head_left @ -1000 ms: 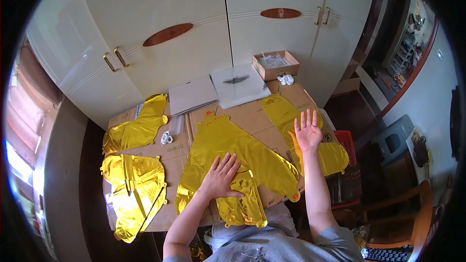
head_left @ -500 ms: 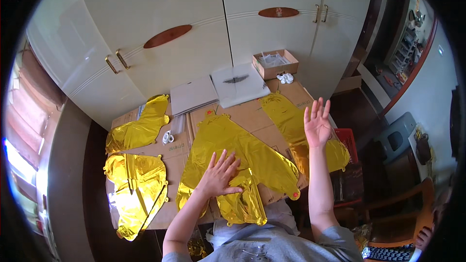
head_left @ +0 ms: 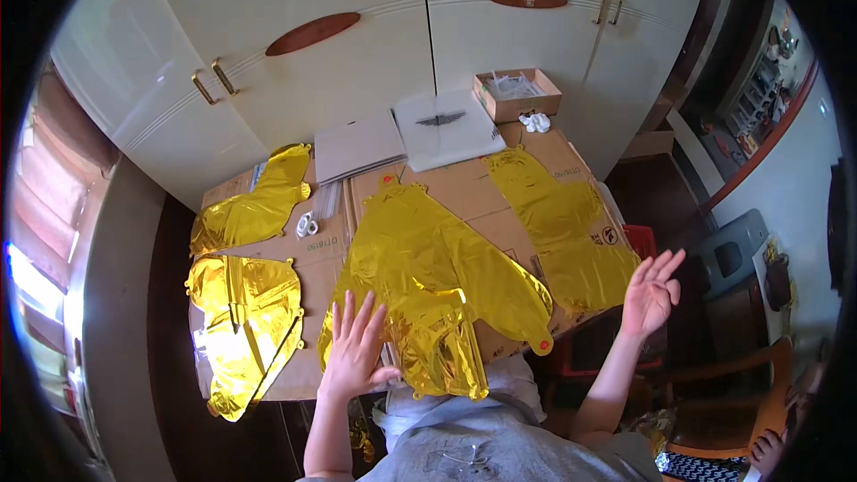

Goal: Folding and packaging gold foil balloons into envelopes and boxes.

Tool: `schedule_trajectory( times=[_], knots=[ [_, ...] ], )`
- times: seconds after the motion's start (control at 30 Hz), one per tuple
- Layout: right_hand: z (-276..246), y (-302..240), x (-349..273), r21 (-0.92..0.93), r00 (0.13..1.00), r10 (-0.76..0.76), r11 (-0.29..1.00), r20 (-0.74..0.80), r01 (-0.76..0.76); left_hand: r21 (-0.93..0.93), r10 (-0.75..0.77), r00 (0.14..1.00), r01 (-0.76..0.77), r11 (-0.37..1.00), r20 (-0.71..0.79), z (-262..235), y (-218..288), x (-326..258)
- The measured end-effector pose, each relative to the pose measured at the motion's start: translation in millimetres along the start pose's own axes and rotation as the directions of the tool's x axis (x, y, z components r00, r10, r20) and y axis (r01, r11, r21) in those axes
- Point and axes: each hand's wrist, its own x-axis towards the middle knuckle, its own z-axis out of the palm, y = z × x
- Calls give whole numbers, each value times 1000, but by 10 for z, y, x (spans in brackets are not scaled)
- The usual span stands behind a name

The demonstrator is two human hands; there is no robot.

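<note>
A large gold foil balloon [head_left: 415,254], flat and uninflated, lies across the middle of the cardboard-covered table in front of me. Over its lower left edge is my left hand [head_left: 355,348], fingers spread and holding nothing; whether it touches the foil I cannot tell. My right hand [head_left: 649,299] is raised by the table's right edge, empty, with fingers stretched out. Nearest to it lies another flat gold foil balloon [head_left: 558,232]. On the left are two more, one at the back [head_left: 259,205] and one at the front [head_left: 250,303].
Grey boards [head_left: 361,147], a white sheet [head_left: 446,138] with a dark winged mark, a cardboard box [head_left: 518,103] of clear plastic pieces and a white bundle [head_left: 536,122] line the back. White tape rolls [head_left: 307,225] sit left. Another person's hand [head_left: 766,451] shows by a wooden chair [head_left: 768,375].
My left hand has moved left and nearer me, off the balloon's middle. My right hand has swung right and lower, away from the right-hand balloon. The view has shifted slightly.
</note>
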Motion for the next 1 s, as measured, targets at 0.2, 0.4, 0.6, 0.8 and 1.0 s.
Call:
schedule_trajectory(
  times=[0.2, 0.4, 0.6, 0.8, 1.0],
  knots=[
    [-95, -432, -210, -28, 984, -107, 994, -140, 104, 52, -61, 998, 61, 997, -3, 87, 230, -223],
    [-11, -347, -185, 45, 995, -64, 997, -77, 68, 29, 74, 996, -76, 997, 58, 270, 535, -103],
    [-7, -322, -209, -20, 999, -44, 999, -8, 44, 31, 54, 998, -55, 998, 16, 299, 580, -105],
    [-53, 6, -431, -58, 989, 107, 992, -106, -114, 14, 34, 999, -34, 999, 23, 380, 570, -114],
    [74, 344, -496, -53, 969, 248, 968, 2, -247, 75, 80, 997, -80, 994, 0, 389, 652, -7]
  ],
)
